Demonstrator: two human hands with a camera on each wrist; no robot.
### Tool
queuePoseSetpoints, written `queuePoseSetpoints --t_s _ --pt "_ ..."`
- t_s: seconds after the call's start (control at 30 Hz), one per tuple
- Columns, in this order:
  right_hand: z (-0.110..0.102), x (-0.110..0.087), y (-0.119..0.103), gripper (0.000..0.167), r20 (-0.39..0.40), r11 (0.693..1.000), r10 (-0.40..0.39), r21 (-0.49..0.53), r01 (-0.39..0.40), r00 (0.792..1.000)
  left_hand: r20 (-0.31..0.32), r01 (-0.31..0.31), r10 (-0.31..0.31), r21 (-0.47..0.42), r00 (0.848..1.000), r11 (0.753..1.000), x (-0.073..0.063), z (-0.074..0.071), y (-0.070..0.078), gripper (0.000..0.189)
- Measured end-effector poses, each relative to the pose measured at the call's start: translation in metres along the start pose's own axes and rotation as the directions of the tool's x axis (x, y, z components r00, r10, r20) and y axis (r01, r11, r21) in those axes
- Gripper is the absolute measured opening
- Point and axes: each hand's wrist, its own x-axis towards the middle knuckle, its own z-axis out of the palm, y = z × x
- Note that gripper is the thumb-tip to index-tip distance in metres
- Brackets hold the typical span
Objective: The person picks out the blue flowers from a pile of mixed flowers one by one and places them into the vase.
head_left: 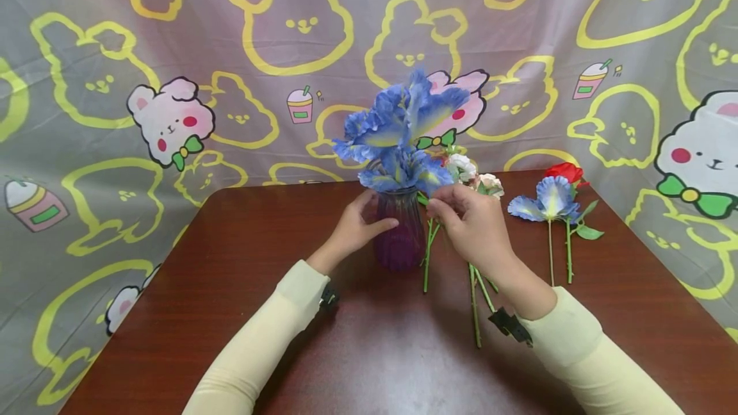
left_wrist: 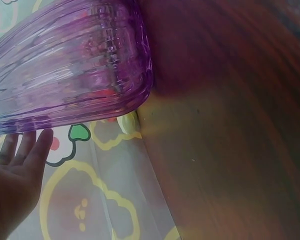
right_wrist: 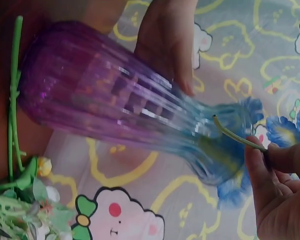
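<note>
A ribbed glass vase (head_left: 399,245), purple below and bluish at the neck, stands upright on the table. My left hand (head_left: 356,226) holds its left side, the thumb in front and the fingers partly hidden behind the glass. Blue iris blooms (head_left: 398,114) crowd over the mouth. To the right of the neck, my right hand (head_left: 475,226) pinches a thin green stem (right_wrist: 235,136) between thumb and fingertips. The stem's cut end overlaps the neck in the right wrist view, outside the glass.
White and pink flowers (head_left: 462,168) lie just right of the vase, their green stems (head_left: 475,306) pointing toward me. Farther right rest a blue iris (head_left: 549,200) and a red flower (head_left: 566,173). A cartoon-printed curtain (head_left: 230,31) borders the brown table (head_left: 277,344).
</note>
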Motion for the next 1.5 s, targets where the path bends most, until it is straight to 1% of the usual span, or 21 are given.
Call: queuePoseSetpoints --t_s 0.1,0.17,0.23,0.27,0.33,0.43,0.5,0.6,0.73,0.83,0.97,1.07,1.27,1.4,1.5 --pt "0.005 -0.002 -0.002 0.006 0.018 1.000 -0.013 -0.001 0.013 1.000 0.004 -0.006 0.006 0.003 1.000 1.000 0.000 0.000 -0.001 0.056" --pt "0.009 -0.003 -0.003 0.005 0.025 1.000 -0.022 0.004 0.022 0.999 0.003 0.002 -0.002 0.025 1.000 1.000 -0.001 -0.001 -0.001 0.059" --pt "0.013 -0.004 -0.003 0.005 0.033 0.999 -0.034 0.011 0.033 0.999 -0.011 0.003 -0.002 0.041 1.000 0.999 -0.001 -0.002 -0.012 0.060" --pt "0.015 -0.005 -0.004 0.005 0.038 0.999 -0.040 0.017 0.040 0.998 -0.016 0.007 -0.006 0.041 1.000 0.999 -0.002 -0.003 -0.012 0.060" --pt "0.019 -0.005 -0.004 0.004 0.044 0.998 -0.054 0.024 0.053 0.998 -0.035 0.005 -0.005 0.008 0.999 1.000 -0.003 -0.005 -0.011 0.057" --pt "0.024 -0.005 -0.006 0.004 0.048 0.997 -0.073 0.027 0.072 0.996 -0.087 -0.040 0.035 -0.064 0.996 0.997 -0.005 -0.008 -0.010 0.050" --pt "0.027 -0.004 -0.008 0.005 0.049 0.996 -0.080 0.032 0.079 0.996 -0.130 -0.087 0.071 -0.117 0.989 0.989 -0.007 -0.011 -0.005 0.049" --pt "0.032 -0.005 -0.010 0.005 0.057 0.995 -0.084 0.050 0.081 0.995 -0.185 -0.155 0.126 -0.148 0.975 0.977 -0.013 -0.014 0.012 0.046" --pt "0.037 -0.005 -0.010 0.004 0.073 0.994 -0.097 0.055 0.093 0.993 -0.246 -0.207 0.167 -0.145 0.955 0.968 -0.021 -0.017 0.036 0.036" --pt "0.041 -0.005 -0.010 0.004 0.086 0.993 -0.114 0.043 0.110 0.990 -0.288 -0.221 0.166 -0.172 0.943 0.960 -0.024 -0.018 0.040 0.030" --pt "0.045 -0.005 -0.009 0.004 0.102 0.993 -0.119 0.029 0.117 0.988 -0.318 -0.236 0.160 -0.216 0.934 0.947 -0.025 -0.020 0.034 0.023" --pt "0.048 -0.005 -0.008 0.005 0.113 0.994 -0.113 0.017 0.112 0.987 -0.323 -0.244 0.161 -0.236 0.933 0.941 -0.026 -0.020 0.033 0.020" --pt "0.055 -0.005 -0.007 0.004 0.138 0.995 -0.104 0.020 0.103 0.985 -0.339 -0.254 0.160 -0.253 0.927 0.933 -0.028 -0.018 0.041 0.020" --pt "0.059 -0.006 -0.007 0.005 0.150 0.996 -0.089 0.018 0.087 0.985 -0.349 -0.253 0.132 -0.330 0.928 0.909 -0.028 -0.016 0.046 0.021" --pt "0.061 -0.007 -0.007 0.005 0.160 0.997 -0.072 0.003 0.072 0.985 -0.364 -0.250 0.101 -0.392 0.926 0.885 -0.028 -0.015 0.048 0.022"
